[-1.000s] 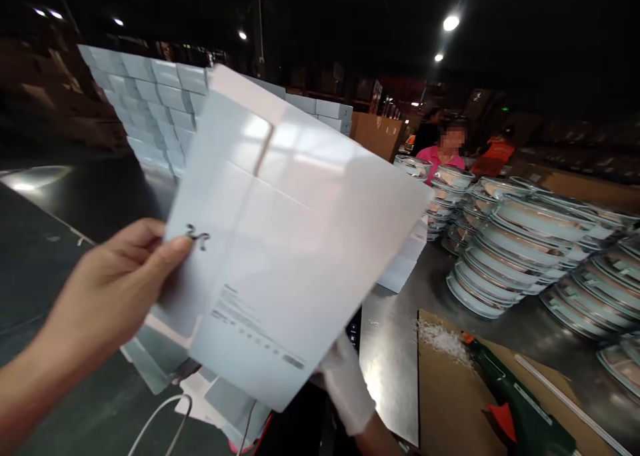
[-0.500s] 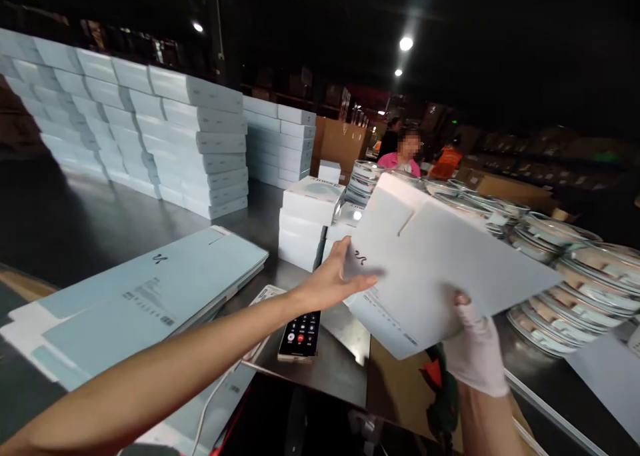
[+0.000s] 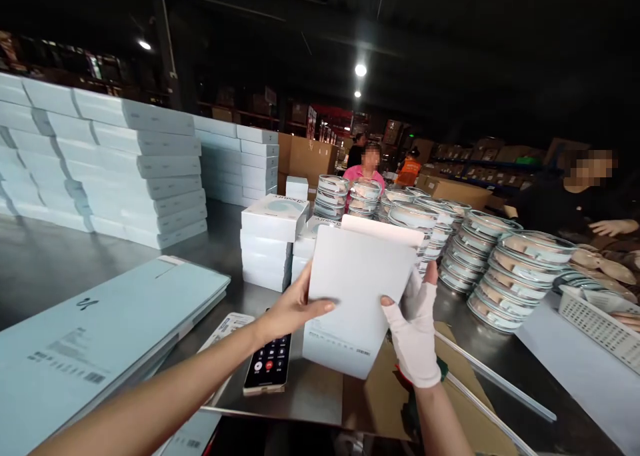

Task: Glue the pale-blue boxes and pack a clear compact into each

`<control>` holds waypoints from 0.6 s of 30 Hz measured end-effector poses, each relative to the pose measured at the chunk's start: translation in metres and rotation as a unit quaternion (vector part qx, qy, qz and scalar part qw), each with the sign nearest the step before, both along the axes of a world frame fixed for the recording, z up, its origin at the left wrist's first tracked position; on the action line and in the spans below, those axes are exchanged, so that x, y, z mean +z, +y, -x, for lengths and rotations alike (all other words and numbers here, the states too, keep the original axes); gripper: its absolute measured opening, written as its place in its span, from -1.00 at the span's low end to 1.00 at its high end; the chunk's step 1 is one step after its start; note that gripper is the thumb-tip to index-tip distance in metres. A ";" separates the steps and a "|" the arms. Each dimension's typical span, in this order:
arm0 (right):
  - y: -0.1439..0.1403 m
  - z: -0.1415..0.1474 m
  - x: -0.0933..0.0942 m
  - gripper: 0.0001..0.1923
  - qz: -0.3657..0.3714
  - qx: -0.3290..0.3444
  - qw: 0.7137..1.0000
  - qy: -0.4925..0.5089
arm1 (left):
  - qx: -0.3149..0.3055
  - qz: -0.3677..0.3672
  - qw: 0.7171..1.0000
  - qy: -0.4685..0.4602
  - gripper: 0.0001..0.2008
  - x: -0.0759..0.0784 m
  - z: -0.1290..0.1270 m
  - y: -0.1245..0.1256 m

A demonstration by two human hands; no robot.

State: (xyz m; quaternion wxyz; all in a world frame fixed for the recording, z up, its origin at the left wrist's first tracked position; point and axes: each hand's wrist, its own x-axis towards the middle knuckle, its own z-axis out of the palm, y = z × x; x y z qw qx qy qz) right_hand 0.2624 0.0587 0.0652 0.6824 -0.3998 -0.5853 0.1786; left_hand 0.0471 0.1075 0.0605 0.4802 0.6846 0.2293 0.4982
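Note:
Between my two hands I hold a pale blue cardboard box [image 3: 357,283] upright above the table, its top flap standing up at the far edge. My bare left hand [image 3: 295,303] grips its left side, thumb on the near face. My right hand [image 3: 413,323], in a white glove with bare fingertips, grips the right side, its thumb also on the near face. Below my left forearm lies a phone [image 3: 267,366] with a call screen lit. To the left is a stack of flat, unfolded pale blue boxes [image 3: 125,316] with printed markings.
White boxes [image 3: 267,256] stand just behind my hands. Stacks of round clear-lidded containers [image 3: 520,283] fill the right, near a white basket [image 3: 600,326]. A wall of pale blue boxes [image 3: 100,156] rises at left. Co-workers are across the table, one in pink [image 3: 363,169].
The flat tilted cardboard has been squeezed into an upright box shape. My right hand has moved up and left along it. The view has swung right, bringing a person in black into sight.

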 end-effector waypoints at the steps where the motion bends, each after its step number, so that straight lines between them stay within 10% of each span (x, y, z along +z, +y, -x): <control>1: -0.002 -0.004 -0.006 0.05 0.006 0.033 0.999 -0.006 | 0.014 -0.010 1.000 -0.021 -0.19 -0.001 -0.002 -0.002; 11: -0.024 0.024 -0.007 -0.59 -0.021 -0.064 0.994 0.090 | 0.055 -0.058 0.995 -0.067 -0.37 0.005 -0.021 -0.035; 15: -0.032 0.038 0.014 -0.40 -0.060 -0.026 0.986 0.150 | 0.123 -0.026 0.988 -0.086 -0.58 0.013 -0.025 -0.045; 18: -0.045 0.035 0.030 -0.32 -0.082 -0.010 0.984 0.159 | 0.059 -0.016 0.998 -0.034 -0.67 0.024 -0.013 -0.056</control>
